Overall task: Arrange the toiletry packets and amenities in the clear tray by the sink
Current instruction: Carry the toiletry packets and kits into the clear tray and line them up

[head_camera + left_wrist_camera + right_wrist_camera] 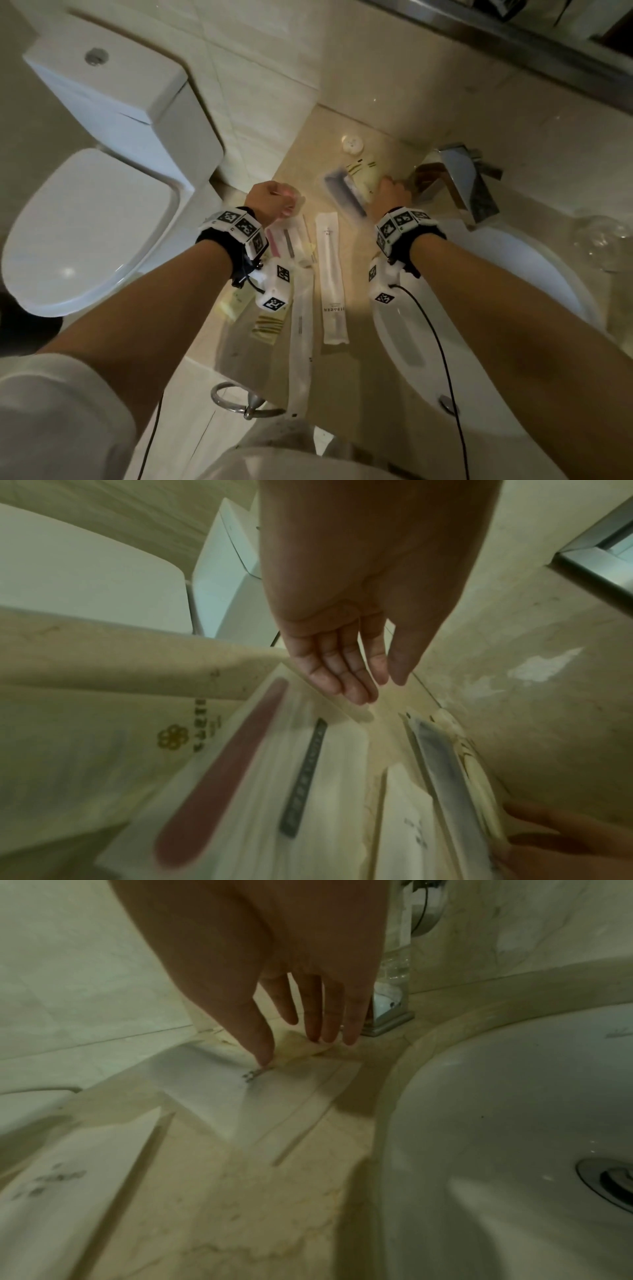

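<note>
Clear plastic wraps the comb packet (343, 192), lying under the right hand (392, 195), whose fingertips (263, 1057) are pressed straight onto it; its long axis runs slantwise past them. The left hand (346, 666), fingers together, hovers by the pink toothbrush packet (219, 772). Two white sleeves are counted nearer the body; the tray cannot be made out.

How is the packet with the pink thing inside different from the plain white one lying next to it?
The pink-item packet is see-through and lies partly under the left hand; the white packet is opaque, shows only small print, and lies untouched. Both are long, slim and flat on the counter.
</note>
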{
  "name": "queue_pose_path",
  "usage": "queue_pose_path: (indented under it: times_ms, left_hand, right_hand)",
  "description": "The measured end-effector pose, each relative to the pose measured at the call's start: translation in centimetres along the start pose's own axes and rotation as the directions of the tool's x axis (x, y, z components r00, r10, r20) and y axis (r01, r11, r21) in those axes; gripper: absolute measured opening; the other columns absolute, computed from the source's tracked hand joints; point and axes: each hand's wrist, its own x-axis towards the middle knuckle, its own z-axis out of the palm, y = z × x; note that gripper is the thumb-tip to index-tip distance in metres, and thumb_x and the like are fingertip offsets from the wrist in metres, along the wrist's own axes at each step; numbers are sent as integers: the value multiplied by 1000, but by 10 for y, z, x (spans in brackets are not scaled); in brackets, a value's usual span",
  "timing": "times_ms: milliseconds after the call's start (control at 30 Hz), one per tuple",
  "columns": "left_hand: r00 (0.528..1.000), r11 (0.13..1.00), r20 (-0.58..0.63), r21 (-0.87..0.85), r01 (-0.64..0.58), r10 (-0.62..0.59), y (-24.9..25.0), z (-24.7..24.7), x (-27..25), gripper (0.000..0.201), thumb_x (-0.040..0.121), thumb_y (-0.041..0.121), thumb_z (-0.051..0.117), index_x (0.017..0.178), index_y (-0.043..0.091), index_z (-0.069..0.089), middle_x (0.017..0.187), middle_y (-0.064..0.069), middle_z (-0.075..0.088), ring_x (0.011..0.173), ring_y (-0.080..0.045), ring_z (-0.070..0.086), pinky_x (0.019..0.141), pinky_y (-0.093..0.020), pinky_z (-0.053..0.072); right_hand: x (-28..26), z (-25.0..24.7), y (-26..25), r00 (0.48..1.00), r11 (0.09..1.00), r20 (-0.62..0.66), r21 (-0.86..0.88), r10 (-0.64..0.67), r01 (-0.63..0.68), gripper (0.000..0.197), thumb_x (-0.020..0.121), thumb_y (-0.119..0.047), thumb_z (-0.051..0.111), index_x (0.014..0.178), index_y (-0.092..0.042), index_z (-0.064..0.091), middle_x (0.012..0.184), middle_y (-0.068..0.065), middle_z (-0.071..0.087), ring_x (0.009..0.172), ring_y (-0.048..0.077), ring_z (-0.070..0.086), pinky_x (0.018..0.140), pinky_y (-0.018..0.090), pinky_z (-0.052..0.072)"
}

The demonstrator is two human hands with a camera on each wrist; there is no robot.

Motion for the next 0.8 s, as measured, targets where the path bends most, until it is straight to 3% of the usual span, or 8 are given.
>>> queue_pose_path:
  times_ms: [133,333,433,500,567,633,700,800]
  left_hand:
    - [1000,1000,3,-5,5,-5,1,4,1,12,83,-1,58,93,6,55,66,-5,55,56,-13,52,52,-15,46]
    - [999,1000,17,-1,-31,31,7,9,0,13,84,0,57,77,12,57,68,-5,58,57,-13,54,53,-17,46]
    - [998,998,4,17,-63,63,14,16,-2,18,84,4,58,74,18,56,71,-3,61,60,-10,56,58,-19,45]
    - [993,992,-1,29,-122,122,24,22,-6,16,84,5,59,77,19,56,76,0,61,64,-10,57,60,-19,47]
    - [982,981,12,31,-190,190,39,31,-10,10,86,9,59,82,19,57,78,2,61,69,-12,58,64,-22,48]
    - [966,966,34,22,-258,257,58,43,-16,9,86,16,61,82,24,56,81,4,60,78,-17,59,70,-27,49]
    - [950,950,38,12,-312,311,76,55,-24,7,85,20,61,83,25,57,85,3,61,88,-20,59,78,-31,48]
    - [914,914,48,27,-404,403,97,75,-36,16,86,19,62,99,11,62,96,-8,63,90,-20,58,78,-31,50]
  right_hand:
    - [0,1,1,999,997,30,-71,-41,43,57,83,-24,65,131,-5,40,137,19,43,128,34,41,103,40,38]
    - [-9,-10,7,986,986,-53,-69,-158,154,25,94,-8,42,117,-2,49,122,18,57,113,33,55,89,38,45]
    - [-16,-24,9,982,985,-108,58,-154,161,26,92,-9,44,117,-3,50,113,14,60,103,30,58,77,35,44]
    - [-24,-30,11,973,964,-149,175,-174,200,27,91,-8,41,115,-3,52,93,11,54,85,24,53,67,29,36]
    - [-36,-36,16,946,930,-199,216,-256,297,19,89,-7,39,101,-1,53,84,14,47,77,22,44,64,29,33]
    - [-47,-46,28,914,896,-263,240,-310,373,20,90,-7,39,97,0,55,87,21,55,77,26,47,67,36,40]
    - [-54,-58,41,882,866,-364,285,-299,412,28,89,-11,38,103,-1,60,99,19,62,86,29,56,73,34,43]
    - [-64,-84,63,853,816,-462,379,-241,436,32,88,-11,37,104,-1,63,104,18,64,92,29,59,75,31,44]
